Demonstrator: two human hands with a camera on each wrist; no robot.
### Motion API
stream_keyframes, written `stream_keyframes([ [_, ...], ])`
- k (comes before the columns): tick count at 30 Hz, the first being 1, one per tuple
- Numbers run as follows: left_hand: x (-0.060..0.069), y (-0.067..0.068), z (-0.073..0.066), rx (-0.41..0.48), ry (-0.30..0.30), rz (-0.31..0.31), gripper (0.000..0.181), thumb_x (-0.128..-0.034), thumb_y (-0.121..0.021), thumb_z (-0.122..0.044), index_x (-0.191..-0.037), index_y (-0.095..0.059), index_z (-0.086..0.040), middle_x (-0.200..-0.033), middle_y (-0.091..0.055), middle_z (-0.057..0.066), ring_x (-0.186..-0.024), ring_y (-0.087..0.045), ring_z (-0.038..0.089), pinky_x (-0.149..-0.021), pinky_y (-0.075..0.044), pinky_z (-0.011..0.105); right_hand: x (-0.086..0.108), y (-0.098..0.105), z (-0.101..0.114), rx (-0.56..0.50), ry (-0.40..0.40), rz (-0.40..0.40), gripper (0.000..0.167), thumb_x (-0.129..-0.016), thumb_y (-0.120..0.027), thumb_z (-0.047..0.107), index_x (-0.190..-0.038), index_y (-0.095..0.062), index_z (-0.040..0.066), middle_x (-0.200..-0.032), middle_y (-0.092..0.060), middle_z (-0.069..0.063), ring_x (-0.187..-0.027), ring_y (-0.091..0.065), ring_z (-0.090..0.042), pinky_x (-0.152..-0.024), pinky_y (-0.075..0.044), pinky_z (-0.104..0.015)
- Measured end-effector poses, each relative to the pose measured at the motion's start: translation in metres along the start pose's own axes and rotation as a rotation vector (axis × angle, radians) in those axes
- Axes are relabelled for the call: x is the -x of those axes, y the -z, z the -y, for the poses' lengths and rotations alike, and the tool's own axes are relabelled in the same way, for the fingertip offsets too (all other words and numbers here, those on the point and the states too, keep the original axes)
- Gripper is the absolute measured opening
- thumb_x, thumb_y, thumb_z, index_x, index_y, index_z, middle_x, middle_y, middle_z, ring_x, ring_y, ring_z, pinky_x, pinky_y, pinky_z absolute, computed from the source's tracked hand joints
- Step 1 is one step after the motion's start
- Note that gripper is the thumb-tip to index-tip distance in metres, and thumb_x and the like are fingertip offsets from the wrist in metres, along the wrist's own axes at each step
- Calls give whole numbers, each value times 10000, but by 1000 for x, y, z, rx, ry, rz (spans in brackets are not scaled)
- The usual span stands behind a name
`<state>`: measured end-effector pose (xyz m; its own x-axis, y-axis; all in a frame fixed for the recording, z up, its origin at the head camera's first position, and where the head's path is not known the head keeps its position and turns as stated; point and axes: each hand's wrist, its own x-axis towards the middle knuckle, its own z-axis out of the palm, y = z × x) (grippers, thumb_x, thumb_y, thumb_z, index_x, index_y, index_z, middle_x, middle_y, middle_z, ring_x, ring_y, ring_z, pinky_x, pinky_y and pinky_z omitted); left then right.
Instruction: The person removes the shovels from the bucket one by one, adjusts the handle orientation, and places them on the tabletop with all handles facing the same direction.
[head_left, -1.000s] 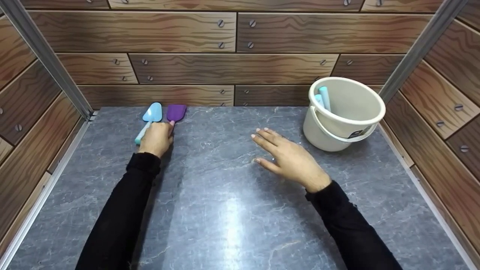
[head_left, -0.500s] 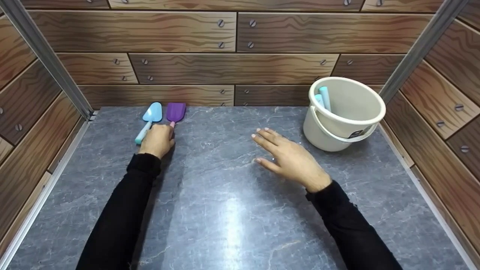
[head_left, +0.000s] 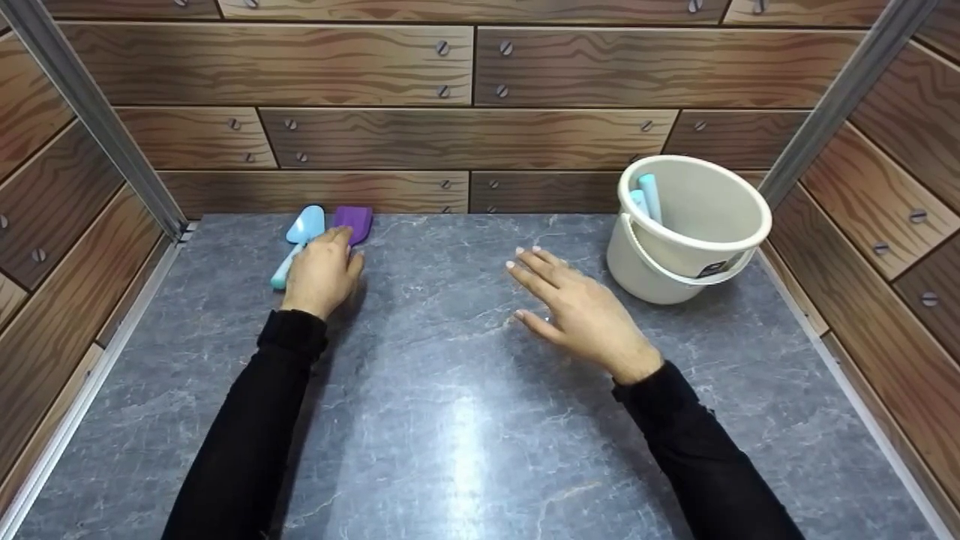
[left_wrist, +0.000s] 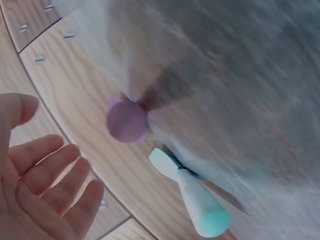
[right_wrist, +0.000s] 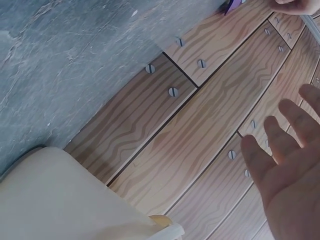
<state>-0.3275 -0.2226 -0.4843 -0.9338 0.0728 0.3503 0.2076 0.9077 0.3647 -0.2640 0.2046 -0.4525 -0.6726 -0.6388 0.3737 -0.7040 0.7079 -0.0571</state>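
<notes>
Left post: one, grey metal, slanting down to the far left corner of the counter.
Left sleeve: one, black, running up to the wrist of the left hand.
Blue shovel: one, lying on the counter near the wooden wall, blade toward the wall, its turquoise-tipped handle slanting down to the left and partly hidden by the left hand.
Left hand: one, over the counter by both shovels; the left wrist view shows four fingers loosely bent and slightly apart, thumb standing away, nothing gripped, a gap between it and each shovel.
Purple shovel: one, just right of the blue shovel, blade toward the wall; the left hand covers its handle from above, while the left wrist view shows the handle's round end.
Right hand: one, well apart from the shovels and near the bucket, fingers nearly straight and a little spread, thumb out, holding nothing.
Turquoise handles: two, standing inside the bucket against its left side.
Bucket: one, cream, upright, with one carrying handle hanging down in front and one dark label.
Right sleeve: one, black.
Right post: one, grey metal, behind the bucket.
</notes>
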Motion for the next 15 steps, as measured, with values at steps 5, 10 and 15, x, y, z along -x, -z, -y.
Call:
stream_keyframes([
  [5,0,1,-11,29,-11,-6,659,-1204,-634,-347,-1704,-539,72,-1777,-553,301,-1684,-529,493,-1451,-409,617,1,0,-2,35,16,-38,703,-1176,-705,469,-1782,-527,160,-1867,-498,-130,-1738,-491,-391,-1412,-467,-623],
  [10,2,0,-24,40,-37,-11,694,-1222,-598,-419,-1743,-508,31,-1827,-512,257,-1721,-489,462,-1474,-378,590,2,1,-4,55,13,-47,690,-1185,-687,467,-1787,-522,172,-1875,-489,-106,-1743,-488,-371,-1428,-455,-595],
  [15,4,0,-39,35,-62,-12,718,-1226,-567,-459,-1762,-486,11,-1850,-485,238,-1742,-461,448,-1477,-366,606,2,2,-5,58,4,-42,689,-1188,-678,478,-1786,-524,172,-1876,-489,-104,-1743,-489,-368,-1438,-442,-584],
])
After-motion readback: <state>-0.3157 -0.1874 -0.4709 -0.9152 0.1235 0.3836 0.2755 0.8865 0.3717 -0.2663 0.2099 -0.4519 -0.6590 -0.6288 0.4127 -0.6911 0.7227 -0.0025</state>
